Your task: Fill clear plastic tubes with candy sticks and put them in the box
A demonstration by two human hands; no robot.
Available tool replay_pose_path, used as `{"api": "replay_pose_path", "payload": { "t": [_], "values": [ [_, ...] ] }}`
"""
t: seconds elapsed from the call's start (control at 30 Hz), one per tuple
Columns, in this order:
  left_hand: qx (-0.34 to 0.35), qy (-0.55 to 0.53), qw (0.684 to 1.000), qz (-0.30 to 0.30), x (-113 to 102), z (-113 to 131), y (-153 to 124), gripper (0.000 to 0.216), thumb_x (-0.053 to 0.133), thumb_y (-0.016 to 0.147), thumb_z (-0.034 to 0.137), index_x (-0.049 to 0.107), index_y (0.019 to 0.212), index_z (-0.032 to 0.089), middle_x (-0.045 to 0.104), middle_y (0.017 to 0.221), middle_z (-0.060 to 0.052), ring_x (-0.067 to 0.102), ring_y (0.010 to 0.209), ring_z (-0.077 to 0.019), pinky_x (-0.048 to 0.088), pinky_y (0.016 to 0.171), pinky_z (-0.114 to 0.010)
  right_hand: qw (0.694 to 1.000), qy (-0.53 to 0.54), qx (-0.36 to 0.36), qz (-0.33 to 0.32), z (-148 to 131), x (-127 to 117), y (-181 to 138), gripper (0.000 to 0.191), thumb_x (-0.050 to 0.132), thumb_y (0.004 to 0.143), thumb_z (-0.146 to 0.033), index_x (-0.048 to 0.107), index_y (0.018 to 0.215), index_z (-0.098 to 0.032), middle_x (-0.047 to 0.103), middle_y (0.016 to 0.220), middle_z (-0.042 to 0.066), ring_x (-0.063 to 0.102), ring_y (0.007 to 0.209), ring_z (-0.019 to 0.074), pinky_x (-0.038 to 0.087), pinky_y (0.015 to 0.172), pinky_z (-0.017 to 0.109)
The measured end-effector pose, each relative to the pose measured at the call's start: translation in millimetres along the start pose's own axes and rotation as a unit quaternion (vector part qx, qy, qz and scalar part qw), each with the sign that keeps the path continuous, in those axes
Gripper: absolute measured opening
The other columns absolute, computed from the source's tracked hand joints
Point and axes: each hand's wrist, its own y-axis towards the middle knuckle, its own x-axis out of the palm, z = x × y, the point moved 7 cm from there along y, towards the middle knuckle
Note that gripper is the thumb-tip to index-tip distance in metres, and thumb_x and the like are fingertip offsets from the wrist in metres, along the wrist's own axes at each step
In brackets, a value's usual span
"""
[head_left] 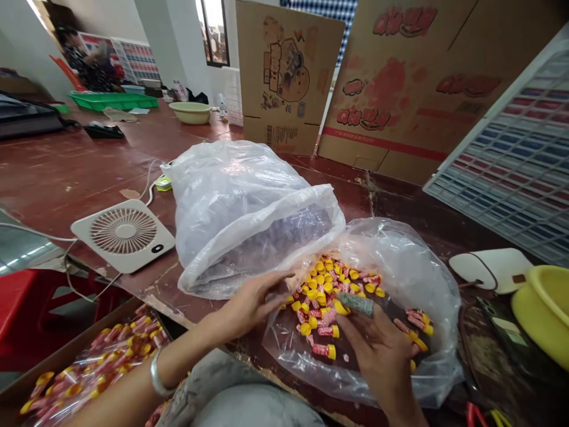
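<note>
My left hand point(260, 298) reaches to the left edge of a pile of small pink-and-white tubes with yellow caps point(326, 279). Its fingers are apart, and I make out nothing held in them. Over the pile's near right side, my right hand point(382, 350) has thumb and fingers closed on one yellow-capped tube point(340, 307). A grey-green speckled piece point(357, 303) lies along its index finger; whether it is wrapped on or held, I cannot tell. The pile rests on a clear plastic bag point(400, 249). Behind it, a larger whitish plastic bag point(231, 190) lies with its mouth facing me.
Down left, a box holds many bagged capped tubes point(106, 367). A white fan point(124, 231) with its cable sits at left. Cardboard sheets point(284, 77) and a white grid crate point(511, 142) stand behind. A yellow bowl point(544, 308) is at right. A person point(89, 59) is far left.
</note>
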Motion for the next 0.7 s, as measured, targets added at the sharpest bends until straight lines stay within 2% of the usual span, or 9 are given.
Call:
{"api": "replay_pose_path", "payload": {
  "t": [0.07, 0.2, 0.3, 0.37, 0.43, 0.57, 0.63, 0.67, 0.7],
  "values": [
    [-0.054, -0.165, 0.985, -0.007, 15.2, 10.5, -13.8, 0.060, 0.071, 0.086, 0.028, 0.048, 0.141, 0.024, 0.071, 0.101, -0.005, 0.067, 0.090, -0.0197, 0.054, 0.082, -0.032, 0.999, 0.001, -0.049, 0.010, -25.6, 14.7, 6.0, 0.019, 0.069, 0.090, -0.028, 0.065, 0.107, -0.019, 0.077, 0.097, 0.009, 0.076, 0.083, 0.0218, 0.065, 0.077, 0.034],
    [-0.106, -0.423, 0.900, 0.004, 33.8, 24.5, -24.6, 0.062, 0.079, 0.077, 0.021, 0.052, 0.132, 0.021, 0.069, 0.092, -0.002, 0.067, 0.082, -0.0162, 0.053, 0.078, -0.029, 0.987, -0.035, -0.147, -0.045, -65.1, 40.2, 15.5, 0.011, 0.063, 0.094, -0.021, 0.065, 0.104, -0.022, 0.075, 0.097, 0.006, 0.074, 0.090, 0.0186, 0.062, 0.083, 0.031],
    [-0.126, -0.501, 0.855, 0.045, 33.3, 22.1, -25.6, 0.058, 0.083, 0.073, 0.020, 0.056, 0.124, 0.019, 0.068, 0.086, -0.001, 0.064, 0.078, -0.0128, 0.050, 0.074, -0.025, 0.969, -0.051, -0.198, -0.142, -77.1, 53.8, 12.7, 0.018, 0.054, 0.100, -0.029, 0.062, 0.115, -0.022, 0.072, 0.107, 0.008, 0.070, 0.104, 0.0193, 0.060, 0.091, 0.033],
    [-0.140, -0.523, 0.839, 0.056, 33.8, 18.2, -26.3, 0.055, 0.084, 0.074, 0.024, 0.056, 0.121, 0.017, 0.068, 0.084, -0.001, 0.064, 0.075, -0.0121, 0.048, 0.071, -0.023, 0.953, -0.084, -0.227, -0.182, -77.5, 60.4, 5.6, 0.039, 0.057, 0.097, -0.046, 0.057, 0.125, -0.019, 0.068, 0.118, 0.012, 0.064, 0.117, 0.0248, 0.056, 0.098, 0.041],
    [-0.153, -0.551, 0.818, 0.058, 37.8, 16.1, -27.2, 0.056, 0.085, 0.073, 0.028, 0.056, 0.120, 0.017, 0.069, 0.082, -0.002, 0.064, 0.072, -0.0124, 0.048, 0.069, -0.024, 0.943, -0.137, -0.251, -0.168, -74.3, 64.2, -1.5, 0.057, 0.068, 0.087, -0.054, 0.053, 0.128, -0.017, 0.065, 0.123, 0.015, 0.060, 0.121, 0.0299, 0.054, 0.101, 0.048],
    [-0.174, -0.615, 0.768, 0.042, 53.1, 21.3, -27.8, 0.052, 0.086, 0.071, 0.035, 0.059, 0.113, 0.017, 0.066, 0.081, -0.001, 0.064, 0.067, -0.0136, 0.050, 0.066, -0.026, 0.936, -0.206, -0.272, -0.083, -69.7, 68.8, -9.8, 0.055, 0.075, 0.081, -0.048, 0.053, 0.121, -0.018, 0.067, 0.110, 0.014, 0.064, 0.112, 0.0320, 0.055, 0.097, 0.054],
    [-0.189, -0.607, 0.772, 0.013, 60.1, 23.7, -25.2, 0.050, 0.084, 0.072, 0.037, 0.060, 0.111, 0.018, 0.064, 0.081, 0.000, 0.062, 0.062, -0.0118, 0.050, 0.062, -0.025, 0.934, -0.213, -0.270, -0.094, -68.4, 72.6, -9.1, 0.054, 0.074, 0.080, -0.053, 0.053, 0.117, -0.019, 0.067, 0.108, 0.014, 0.065, 0.111, 0.0327, 0.053, 0.099, 0.057],
    [-0.191, -0.579, 0.792, 0.000, 60.3, 22.6, -22.1, 0.049, 0.082, 0.073, 0.037, 0.060, 0.112, 0.018, 0.063, 0.080, 0.000, 0.059, 0.059, -0.0109, 0.049, 0.060, -0.025, 0.932, -0.214, -0.267, -0.116, -67.3, 74.4, -7.7, 0.056, 0.073, 0.080, -0.057, 0.053, 0.117, -0.020, 0.066, 0.112, 0.014, 0.063, 0.114, 0.0332, 0.052, 0.101, 0.057],
    [-0.184, -0.528, 0.829, -0.006, 56.3, 19.5, -17.2, 0.046, 0.079, 0.075, 0.036, 0.061, 0.113, 0.018, 0.063, 0.080, 0.000, 0.058, 0.059, -0.0108, 0.048, 0.059, -0.024, 0.929, -0.217, -0.264, -0.145, -65.6, 75.2, -5.9, 0.060, 0.072, 0.080, -0.059, 0.052, 0.119, -0.019, 0.065, 0.118, 0.016, 0.061, 0.119, 0.0339, 0.051, 0.103, 0.057]
  ]
}}
